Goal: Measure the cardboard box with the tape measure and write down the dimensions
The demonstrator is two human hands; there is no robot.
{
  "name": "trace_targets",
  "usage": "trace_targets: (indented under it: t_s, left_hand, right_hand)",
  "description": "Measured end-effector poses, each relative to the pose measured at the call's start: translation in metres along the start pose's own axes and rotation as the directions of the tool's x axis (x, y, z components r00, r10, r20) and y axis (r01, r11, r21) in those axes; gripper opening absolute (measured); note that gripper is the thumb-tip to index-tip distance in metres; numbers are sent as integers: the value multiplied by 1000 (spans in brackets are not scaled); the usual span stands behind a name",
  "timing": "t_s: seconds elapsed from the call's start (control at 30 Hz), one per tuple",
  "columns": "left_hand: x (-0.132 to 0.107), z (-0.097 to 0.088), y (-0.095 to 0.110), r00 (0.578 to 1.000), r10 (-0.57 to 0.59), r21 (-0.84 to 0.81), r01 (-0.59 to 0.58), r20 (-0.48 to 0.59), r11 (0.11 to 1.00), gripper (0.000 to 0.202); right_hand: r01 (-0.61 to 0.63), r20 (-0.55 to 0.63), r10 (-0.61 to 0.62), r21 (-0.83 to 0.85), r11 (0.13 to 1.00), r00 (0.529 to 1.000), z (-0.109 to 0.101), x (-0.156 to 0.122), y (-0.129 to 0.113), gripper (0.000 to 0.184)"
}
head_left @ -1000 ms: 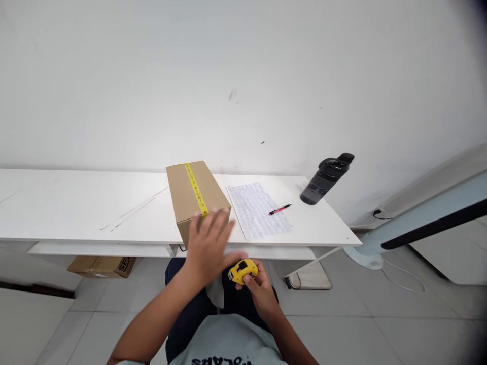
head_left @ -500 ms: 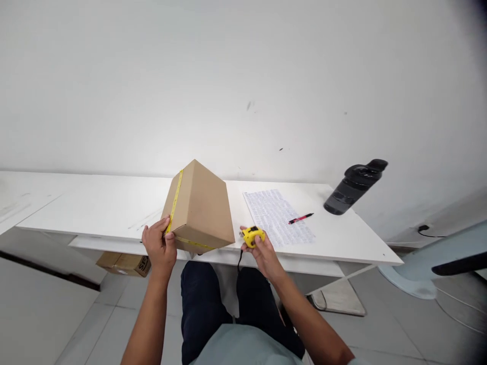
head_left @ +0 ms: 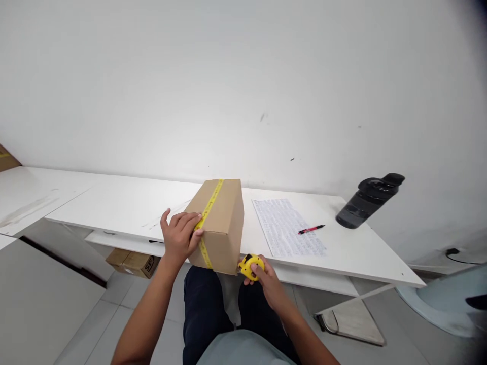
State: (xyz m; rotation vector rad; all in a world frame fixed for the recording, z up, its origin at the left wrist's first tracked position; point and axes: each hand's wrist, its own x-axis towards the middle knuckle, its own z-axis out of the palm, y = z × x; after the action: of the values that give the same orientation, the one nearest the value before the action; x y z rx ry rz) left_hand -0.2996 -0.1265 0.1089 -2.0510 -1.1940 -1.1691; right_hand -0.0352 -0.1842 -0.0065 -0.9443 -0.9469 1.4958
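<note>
A brown cardboard box with a yellow tape strip across its top and front stands at the table's front edge, its near end jutting out. Its near top edge is under my left hand, fingers on the top by the strip and thumb at the front edge; the little finger sticks out. Closed around a yellow tape measure, my right hand is just right of the box's lower near corner. Whether the tape measure touches the box cannot be made out.
Right of the box lies a written sheet with a red and black pen on it. A dark bottle stands farther right on the white table. Another carton sits below the table at left; a box shows far left.
The box has turned and come down from its tilt, so its taped top faces up. My left hand has shifted onto its near top edge. The tape measure has come close to the box's near corner.
</note>
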Motion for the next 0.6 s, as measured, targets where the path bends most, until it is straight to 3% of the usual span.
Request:
trace_targets:
  t_s: [0.1,0.17,0.27,0.37,0.5,0.6]
  left_hand:
    - [12,10,5,985,135,-85,-126,106,988,27]
    - [15,20,3,977,123,-180,-91,174,979,28]
    - [20,34,-14,971,-94,-354,169,220,920,39]
    - [33,46,-40,926,-287,-446,370,245,815,54]
    - [55,58,-65,890,-371,-481,456,266,749,62]
    - [57,46,-62,866,-461,-490,492,193,720,61]
  right_hand:
    - [-33,-41,32,-24,999,999,0,-12,12,41]
    - [-27,-110,24,-21,999,994,-2,-16,15,42]
    - [19,-178,-18,1,1000,984,-10,-15,10,46]
    - [109,-209,-104,12,994,972,-19,-9,-4,50]
    - [214,-134,-216,-33,976,967,-22,0,-32,51]
    - [259,-8,-262,-119,958,965,-15,2,-58,52]
